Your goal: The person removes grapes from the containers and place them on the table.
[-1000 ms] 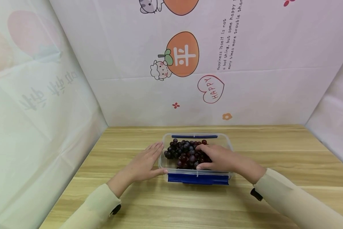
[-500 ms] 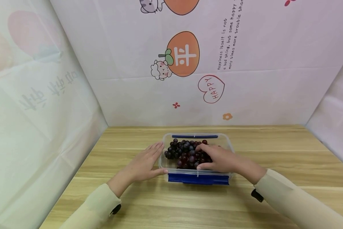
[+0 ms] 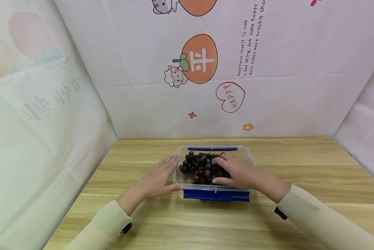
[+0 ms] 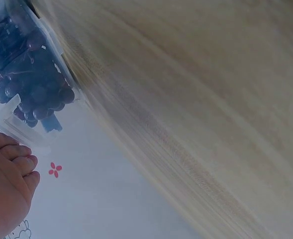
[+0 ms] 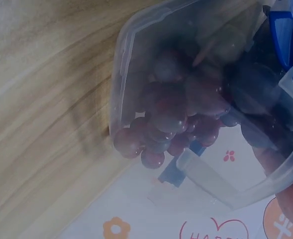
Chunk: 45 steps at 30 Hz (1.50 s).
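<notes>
A clear plastic container (image 3: pixel 199 187) with blue latches stands lidless on the wooden table, holding dark grapes (image 3: pixel 190 164) and a redder bunch of grapes (image 3: pixel 201 176). My right hand (image 3: pixel 239 172) reaches in from the right. Its thumb and fingers spread round the redder bunch, with some fingertips hidden among the grapes. Flat and with straight fingers, my left hand (image 3: pixel 158 178) touches the container's left side. The left wrist view shows that hand (image 4: pixel 6 184) beside the see-through wall. Through the plastic in the right wrist view, grapes (image 5: pixel 168 112) lie against the container's end.
Wooden tabletop (image 3: pixel 136 222) surrounds the container on all sides. A white printed sheet (image 3: pixel 143 104) rises behind the table, and another white sheet (image 3: pixel 49 146) hangs along the left. A blue latch (image 3: pixel 216 195) faces the front of the table.
My right hand has shifted slightly left, and the grapes by its fingertips have moved a little with it. The left hand and the container stay where they were.
</notes>
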Tool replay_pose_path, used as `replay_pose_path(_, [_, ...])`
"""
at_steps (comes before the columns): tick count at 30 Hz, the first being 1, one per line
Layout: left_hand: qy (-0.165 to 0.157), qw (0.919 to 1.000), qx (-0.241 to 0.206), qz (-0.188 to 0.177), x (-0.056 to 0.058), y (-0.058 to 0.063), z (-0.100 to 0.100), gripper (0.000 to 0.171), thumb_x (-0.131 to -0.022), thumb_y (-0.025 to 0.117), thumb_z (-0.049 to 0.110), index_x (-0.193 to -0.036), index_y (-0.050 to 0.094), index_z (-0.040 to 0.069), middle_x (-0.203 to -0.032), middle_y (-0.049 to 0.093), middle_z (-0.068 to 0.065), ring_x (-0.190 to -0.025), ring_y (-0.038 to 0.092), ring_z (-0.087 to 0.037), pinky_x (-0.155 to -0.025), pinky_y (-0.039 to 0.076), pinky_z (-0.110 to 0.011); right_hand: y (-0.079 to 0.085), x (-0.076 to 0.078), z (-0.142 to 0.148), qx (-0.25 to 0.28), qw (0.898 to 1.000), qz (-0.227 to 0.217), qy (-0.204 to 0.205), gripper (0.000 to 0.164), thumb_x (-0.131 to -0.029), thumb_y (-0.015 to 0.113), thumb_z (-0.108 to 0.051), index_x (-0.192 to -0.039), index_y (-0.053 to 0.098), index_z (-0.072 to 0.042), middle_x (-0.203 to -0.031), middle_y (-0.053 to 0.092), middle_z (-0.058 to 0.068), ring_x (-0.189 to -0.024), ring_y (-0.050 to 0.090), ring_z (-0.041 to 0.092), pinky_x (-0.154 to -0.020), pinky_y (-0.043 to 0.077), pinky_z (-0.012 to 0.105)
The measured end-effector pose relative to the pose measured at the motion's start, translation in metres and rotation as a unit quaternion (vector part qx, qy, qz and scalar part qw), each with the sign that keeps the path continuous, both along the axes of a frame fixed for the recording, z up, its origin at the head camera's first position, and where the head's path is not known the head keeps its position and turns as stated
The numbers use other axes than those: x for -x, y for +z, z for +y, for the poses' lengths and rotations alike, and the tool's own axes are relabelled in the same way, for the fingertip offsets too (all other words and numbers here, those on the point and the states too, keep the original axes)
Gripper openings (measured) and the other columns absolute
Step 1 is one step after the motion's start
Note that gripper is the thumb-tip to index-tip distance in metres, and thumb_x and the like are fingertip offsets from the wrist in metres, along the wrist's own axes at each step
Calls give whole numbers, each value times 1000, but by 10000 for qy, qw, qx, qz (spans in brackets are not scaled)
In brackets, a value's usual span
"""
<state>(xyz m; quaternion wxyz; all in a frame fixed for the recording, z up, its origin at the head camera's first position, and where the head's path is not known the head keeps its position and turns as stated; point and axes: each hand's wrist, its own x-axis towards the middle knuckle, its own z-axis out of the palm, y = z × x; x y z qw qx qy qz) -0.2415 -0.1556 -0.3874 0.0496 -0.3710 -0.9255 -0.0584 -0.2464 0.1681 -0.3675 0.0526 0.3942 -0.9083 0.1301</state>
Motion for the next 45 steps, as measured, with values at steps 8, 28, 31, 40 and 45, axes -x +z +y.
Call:
replay_pose_path(8, [-43, 10000, 22, 45, 0, 0, 0, 96, -93, 39, 69, -152, 20, -4, -158, 16, -20, -145, 17, -34, -117, 13, -41, 1, 3, -1, -129, 9907, 1235, 554, 55, -95, 56, -53, -129, 53, -9, -108, 57, 9, -77, 56, 15, -62, 51, 34])
replay_pose_path(28, [-32, 10000, 46, 16, 1, 0, -1, 96, -93, 37, 71, -153, 15, -1, -159, 16, -19, -146, 14, -30, -118, 11, -40, 2, 12, -4, 48, 9367, 3266, 1257, 63, -99, 37, -59, -116, 57, -1, -88, 53, 8, -66, 51, 21, -66, 47, 40])
replay_pose_path(31, [-12, 10000, 53, -24, 1, 0, -1, 96, -93, 37, 70, -154, 14, -1, -159, 16, -18, -146, 12, -28, -118, 11, -40, 1, 13, -5, 109, 9324, 3366, 1314, 61, -100, 37, -58, -114, 57, -2, -87, 51, 8, -63, 47, 20, -63, 46, 39])
replay_pose_path(40, [-39, 10000, 74, 1, 1, 1, -1, 95, -93, 37, 69, -154, 14, -1, -159, 16, -19, -146, 13, -30, -118, 11, -40, 3, 16, -5, 112, 9203, 3648, 1411, 57, -100, 41, -55, -110, 59, -2, -89, 59, 10, -71, 60, 25, -67, 51, 41])
replay_pose_path(45, [-35, 10000, 70, 5, 1, 1, -1, 95, -93, 38, 69, -154, 14, 0, -159, 16, -18, -146, 10, -26, -118, 10, -39, 5, 17, -5, 85, 9133, 3822, 1406, 56, -97, 48, -56, -108, 59, -2, -87, 58, 10, -71, 59, 26, -68, 51, 42])
